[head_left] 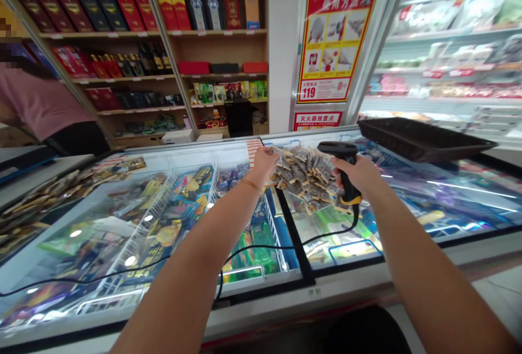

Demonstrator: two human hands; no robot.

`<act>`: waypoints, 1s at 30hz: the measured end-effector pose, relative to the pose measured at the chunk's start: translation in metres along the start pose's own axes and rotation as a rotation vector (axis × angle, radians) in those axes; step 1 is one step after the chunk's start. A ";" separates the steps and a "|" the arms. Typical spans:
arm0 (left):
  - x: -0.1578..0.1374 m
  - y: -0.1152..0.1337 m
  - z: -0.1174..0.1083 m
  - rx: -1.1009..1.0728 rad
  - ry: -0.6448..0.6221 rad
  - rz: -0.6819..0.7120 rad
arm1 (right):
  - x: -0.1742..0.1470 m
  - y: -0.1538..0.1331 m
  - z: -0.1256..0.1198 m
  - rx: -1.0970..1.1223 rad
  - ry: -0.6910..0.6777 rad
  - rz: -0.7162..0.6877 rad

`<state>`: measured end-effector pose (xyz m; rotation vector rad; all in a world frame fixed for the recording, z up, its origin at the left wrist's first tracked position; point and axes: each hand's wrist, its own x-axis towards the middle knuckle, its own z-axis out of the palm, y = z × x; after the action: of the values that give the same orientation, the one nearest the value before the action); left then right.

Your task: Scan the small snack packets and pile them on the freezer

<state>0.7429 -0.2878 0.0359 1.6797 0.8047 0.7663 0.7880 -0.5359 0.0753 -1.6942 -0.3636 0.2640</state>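
My right hand [361, 174] is closed round the grip of a black barcode scanner [340, 150] with a yellow base. A black cord runs from the scanner's base across the freezer glass to the left. The scanner's head points left, above a heap of small packets [304, 172] with dark contents and tan edges. At the heap's left edge is my left hand [265, 162], fingers pinched together; what they hold, if anything, cannot be made out. Beside that hand lies a red-and-white striped sheet [253, 150].
Under the heap is a glass-topped chest freezer [326, 240] with bagged goods inside. More packets [77, 185] lie spread at the left. A black tray [426, 136] rests at the right rear. A person in a pink top [44, 98] stands far left. Stocked shelves [218, 38] stand behind.
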 end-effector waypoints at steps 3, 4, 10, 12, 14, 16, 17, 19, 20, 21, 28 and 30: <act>0.006 0.001 0.010 0.112 0.006 0.018 | 0.000 0.005 -0.009 -0.006 0.028 0.009; 0.007 0.001 0.010 0.166 0.017 0.050 | 0.000 0.006 -0.010 -0.008 0.040 0.010; 0.014 0.001 -0.007 0.441 -0.050 0.206 | 0.000 0.009 0.007 0.029 0.008 0.022; 0.016 -0.005 -0.018 0.438 -0.025 0.208 | -0.002 0.006 0.022 0.041 -0.024 0.006; 0.018 -0.014 -0.036 0.420 0.014 0.184 | -0.007 0.002 0.041 0.055 -0.058 -0.013; 0.021 -0.025 -0.061 0.414 0.038 0.135 | -0.015 -0.005 0.065 0.073 -0.093 -0.021; 0.022 -0.032 -0.076 0.425 0.051 0.111 | -0.020 -0.008 0.079 0.086 -0.118 -0.017; 0.026 -0.045 -0.112 0.473 0.097 0.074 | -0.030 -0.015 0.107 0.121 -0.179 -0.022; 0.027 -0.052 -0.133 0.506 0.132 0.061 | -0.036 -0.019 0.123 0.140 -0.208 -0.027; 0.028 -0.060 -0.155 0.543 0.174 0.051 | -0.041 -0.021 0.138 0.161 -0.236 -0.033; 0.029 -0.114 -0.320 0.867 0.408 -0.053 | -0.064 -0.019 0.230 0.130 -0.408 -0.137; 0.031 -0.127 -0.362 0.952 0.435 -0.120 | -0.065 -0.010 0.241 0.080 -0.426 -0.180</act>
<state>0.4486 -0.0425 -0.0045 2.2784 1.7523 0.7146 0.6365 -0.3389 0.0463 -1.5084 -0.8056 0.5010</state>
